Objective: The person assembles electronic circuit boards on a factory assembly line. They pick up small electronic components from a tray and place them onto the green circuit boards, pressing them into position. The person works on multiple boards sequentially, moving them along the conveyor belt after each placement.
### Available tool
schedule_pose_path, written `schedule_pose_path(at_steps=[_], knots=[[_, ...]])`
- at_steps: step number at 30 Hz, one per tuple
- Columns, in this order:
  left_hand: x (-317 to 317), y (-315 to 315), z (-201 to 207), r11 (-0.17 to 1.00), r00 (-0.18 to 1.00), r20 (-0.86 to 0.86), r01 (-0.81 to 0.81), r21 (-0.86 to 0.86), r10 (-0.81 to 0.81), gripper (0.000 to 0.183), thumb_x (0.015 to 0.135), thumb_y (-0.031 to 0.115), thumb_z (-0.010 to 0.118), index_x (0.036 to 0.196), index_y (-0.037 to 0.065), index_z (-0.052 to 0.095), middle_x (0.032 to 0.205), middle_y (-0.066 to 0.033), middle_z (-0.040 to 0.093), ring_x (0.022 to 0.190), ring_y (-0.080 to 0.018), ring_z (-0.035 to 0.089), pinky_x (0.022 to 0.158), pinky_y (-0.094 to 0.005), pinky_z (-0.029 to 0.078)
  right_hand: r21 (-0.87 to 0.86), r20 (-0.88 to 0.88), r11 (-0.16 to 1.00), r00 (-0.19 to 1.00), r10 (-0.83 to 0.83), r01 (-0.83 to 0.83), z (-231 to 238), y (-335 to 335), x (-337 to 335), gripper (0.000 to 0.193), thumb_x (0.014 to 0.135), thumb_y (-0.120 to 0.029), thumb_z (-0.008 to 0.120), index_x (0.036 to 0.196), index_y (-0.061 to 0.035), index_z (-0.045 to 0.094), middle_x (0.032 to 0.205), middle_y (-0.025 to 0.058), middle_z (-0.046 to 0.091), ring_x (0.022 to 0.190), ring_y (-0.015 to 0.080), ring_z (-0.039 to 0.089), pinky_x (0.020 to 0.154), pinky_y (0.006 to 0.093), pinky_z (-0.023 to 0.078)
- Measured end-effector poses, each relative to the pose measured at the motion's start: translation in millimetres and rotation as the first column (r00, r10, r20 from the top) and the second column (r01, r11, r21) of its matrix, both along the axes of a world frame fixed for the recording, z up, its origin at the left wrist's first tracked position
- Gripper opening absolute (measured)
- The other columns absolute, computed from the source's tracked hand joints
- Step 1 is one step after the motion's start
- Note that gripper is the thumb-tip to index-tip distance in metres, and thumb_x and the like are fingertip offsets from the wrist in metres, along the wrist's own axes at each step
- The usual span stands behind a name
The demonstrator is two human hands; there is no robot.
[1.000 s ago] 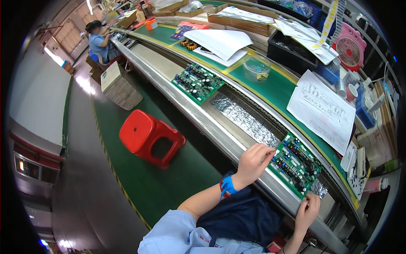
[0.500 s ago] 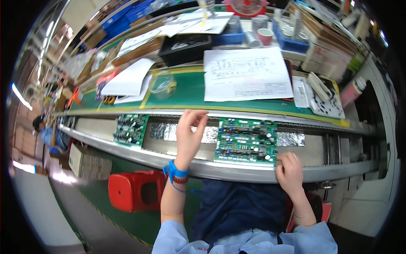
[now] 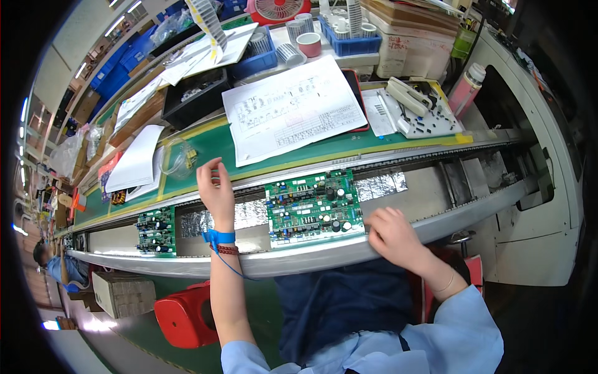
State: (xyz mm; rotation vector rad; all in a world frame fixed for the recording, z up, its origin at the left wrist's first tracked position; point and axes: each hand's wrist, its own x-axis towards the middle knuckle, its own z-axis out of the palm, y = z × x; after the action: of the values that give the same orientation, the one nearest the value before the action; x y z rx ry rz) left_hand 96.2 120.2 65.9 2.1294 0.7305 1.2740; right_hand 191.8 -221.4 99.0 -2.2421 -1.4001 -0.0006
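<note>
A large green circuit board [image 3: 314, 207], crowded with capacitors and other small parts, lies in the metal conveyor track. Left of it, my left hand [image 3: 216, 190] hovers at the track's far rail with bent, parted fingers and nothing visible in them. That wrist wears a blue strap [image 3: 219, 237] with a cord. By the board's right edge, my right hand [image 3: 395, 234] rests over the near rail, fingers bent and loosely apart; whether the fingertips touch the board I cannot tell. Further left in the track sits another green circuit board [image 3: 156, 230].
Beyond the track, a printed drawing [image 3: 293, 109] lies on the green bench, with a clear round dish [image 3: 179, 159] to its left. A white tray of small black parts [image 3: 423, 115] and a pink bottle [image 3: 466, 91] stand to the right. A red stool [image 3: 182, 316] stands below the track.
The view has turned, so the scene sits further left and tilted. My left hand has shifted away from the large board toward the clear dish. My right hand stays beside the board's right edge.
</note>
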Motion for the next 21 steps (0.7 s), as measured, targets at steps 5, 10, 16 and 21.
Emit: schedule_pose_path(at_steps=[5, 10, 16, 21], knots=[[-6, 5, 3, 0.999, 0.997, 0.071, -0.030, 0.039, 0.027, 0.010, 0.089, 0.007, 0.054, 0.096, 0.003, 0.060, 0.087, -0.0046, 0.052, 0.065, -0.0113, 0.050, 0.058, -0.0241, 0.040, 0.108, 0.160, 0.993, 0.985, -0.061, 0.044, 16, 9, 50, 0.014, 0.076, -0.006, 0.057, 0.089, -0.0028, 0.060, 0.086, 0.0107, 0.055, 0.082, 0.0273, 0.054, 0.070, 0.0385, 0.040], [0, 8, 0, 0.999, 0.990, 0.132, -0.048, 0.013, 0.046, 0.009, 0.088, 0.005, 0.054, 0.094, 0.002, 0.060, 0.085, -0.0041, 0.052, 0.065, -0.0108, 0.049, 0.057, -0.0233, 0.040, 0.134, 0.140, 0.991, 0.989, -0.046, 0.027, 19, 31, 101, 0.019, 0.077, -0.008, 0.062, 0.096, -0.0026, 0.061, 0.088, 0.0096, 0.056, 0.087, 0.0265, 0.055, 0.076, 0.0380, 0.042], [-5, 14, -3, 0.997, 0.992, 0.118, -0.048, 0.054, 0.041, 0.008, 0.087, 0.005, 0.055, 0.092, 0.002, 0.060, 0.084, -0.0037, 0.052, 0.064, -0.0105, 0.048, 0.057, -0.0228, 0.039, 0.059, 0.240, 0.994, 0.968, 0.078, -0.095, 13, 62, 112, 0.018, 0.075, -0.007, 0.066, 0.092, -0.0023, 0.061, 0.087, 0.0080, 0.055, 0.088, 0.0260, 0.055, 0.080, 0.0366, 0.043], [-4, 14, -3, 0.999, 0.992, 0.122, -0.039, 0.037, 0.034, 0.007, 0.087, 0.005, 0.055, 0.092, 0.002, 0.060, 0.084, -0.0036, 0.052, 0.063, -0.0103, 0.048, 0.055, -0.0224, 0.039, 0.028, 0.356, 0.994, 0.931, 0.086, -0.102, 16, 70, 110, 0.010, 0.072, -0.005, 0.066, 0.080, -0.0030, 0.058, 0.084, 0.0067, 0.053, 0.084, 0.0247, 0.054, 0.075, 0.0359, 0.042]])
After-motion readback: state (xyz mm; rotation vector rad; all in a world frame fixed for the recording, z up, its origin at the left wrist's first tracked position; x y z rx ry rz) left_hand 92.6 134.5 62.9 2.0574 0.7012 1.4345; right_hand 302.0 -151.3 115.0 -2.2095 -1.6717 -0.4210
